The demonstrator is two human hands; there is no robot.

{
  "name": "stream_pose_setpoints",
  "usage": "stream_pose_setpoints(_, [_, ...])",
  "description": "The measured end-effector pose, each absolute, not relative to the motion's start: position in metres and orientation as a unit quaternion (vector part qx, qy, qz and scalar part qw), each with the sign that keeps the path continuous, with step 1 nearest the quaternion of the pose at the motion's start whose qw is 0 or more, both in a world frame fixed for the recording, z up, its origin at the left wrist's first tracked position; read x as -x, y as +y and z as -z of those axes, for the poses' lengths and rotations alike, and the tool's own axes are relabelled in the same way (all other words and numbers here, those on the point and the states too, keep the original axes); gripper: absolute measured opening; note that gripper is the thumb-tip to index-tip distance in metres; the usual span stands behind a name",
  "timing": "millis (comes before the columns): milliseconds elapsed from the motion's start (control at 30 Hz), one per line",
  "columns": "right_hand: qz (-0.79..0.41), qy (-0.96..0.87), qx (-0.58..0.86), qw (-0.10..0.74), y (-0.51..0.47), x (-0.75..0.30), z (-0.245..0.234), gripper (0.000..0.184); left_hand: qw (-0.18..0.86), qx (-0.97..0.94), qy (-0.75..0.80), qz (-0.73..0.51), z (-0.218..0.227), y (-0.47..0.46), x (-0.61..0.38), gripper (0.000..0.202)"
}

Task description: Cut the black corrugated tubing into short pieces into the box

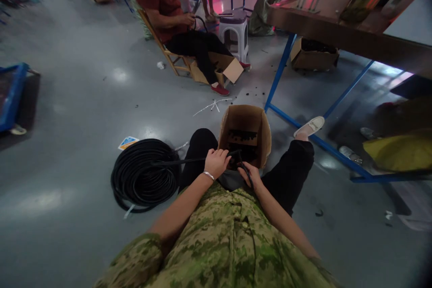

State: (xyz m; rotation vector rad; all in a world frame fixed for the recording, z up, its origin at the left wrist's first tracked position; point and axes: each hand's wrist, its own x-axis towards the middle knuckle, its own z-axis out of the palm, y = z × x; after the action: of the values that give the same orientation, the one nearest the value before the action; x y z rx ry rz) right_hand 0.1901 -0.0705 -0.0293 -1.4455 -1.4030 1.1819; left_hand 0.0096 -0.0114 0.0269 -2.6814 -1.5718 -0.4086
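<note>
My left hand [217, 163] is closed around a strip of black hose [194, 160] and has a silver bracelet at its wrist. The hose runs left from my fingers to a large black coil [145, 173] lying on the floor. Its free end sticks out past my left hand, over an open cardboard box [265, 137] between my legs. Small black pieces [241, 136] lie inside that box. My right hand [250, 174] is closed on a dark tool with a curved black handle [249, 174]; its exact kind is unclear. The tool's upper part meets the hose end.
Ahead, a seated person [165, 18] holds a black looped item above another cardboard box [202, 72]. A table with blue legs [281, 72] stands to the right, near my foot. A grey stool [234, 31] and a blue-framed cart [13, 94] also stand on the floor.
</note>
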Motion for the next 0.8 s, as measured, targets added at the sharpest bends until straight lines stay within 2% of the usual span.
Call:
stream_pose_setpoints(533, [-0.461, -0.587, 0.557, 0.364, -0.0698, -0.1961, 0.0313, 0.044, -0.019, 0.839, -0.516, 0.175, -0.0179, -0.0130, -0.0069, 0.034])
stream_pose_setpoints(800, [-0.467, -0.590, 0.550, 0.362, -0.0698, -0.1960, 0.0267, 0.041, -0.039, 0.840, -0.519, 0.153, -0.0191, -0.0136, -0.0067, 0.035])
